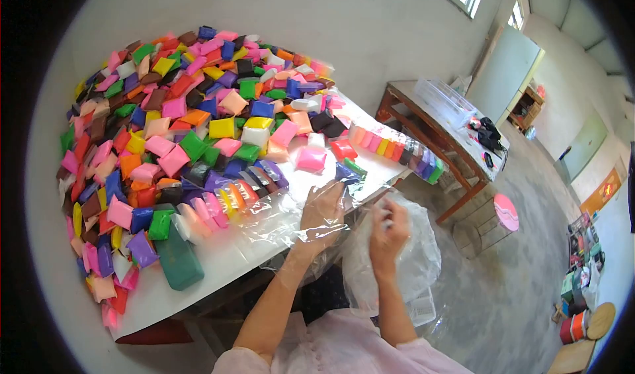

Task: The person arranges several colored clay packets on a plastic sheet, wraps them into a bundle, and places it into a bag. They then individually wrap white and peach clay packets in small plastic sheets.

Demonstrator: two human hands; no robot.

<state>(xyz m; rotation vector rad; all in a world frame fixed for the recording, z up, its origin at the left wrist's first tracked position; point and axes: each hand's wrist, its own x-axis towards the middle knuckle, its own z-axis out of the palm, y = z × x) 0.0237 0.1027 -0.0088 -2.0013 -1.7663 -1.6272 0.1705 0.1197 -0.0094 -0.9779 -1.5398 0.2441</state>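
Observation:
My left hand is at the front edge of the white table, its fingers curled on clear plastic film near a dark blue packet. My right hand is raised over a translucent white bag; its fingers are bent together and blurred, and what they hold cannot be made out. Left of my hands a clear sleeve of coloured packets lies on the table. Another filled sleeve rests at the table's right end. A pink packet lies just behind my left hand.
A large heap of small coloured packets covers the back and left of the table. A green box sits near the front edge. To the right are a wooden table with clear trays and a pink-topped stool.

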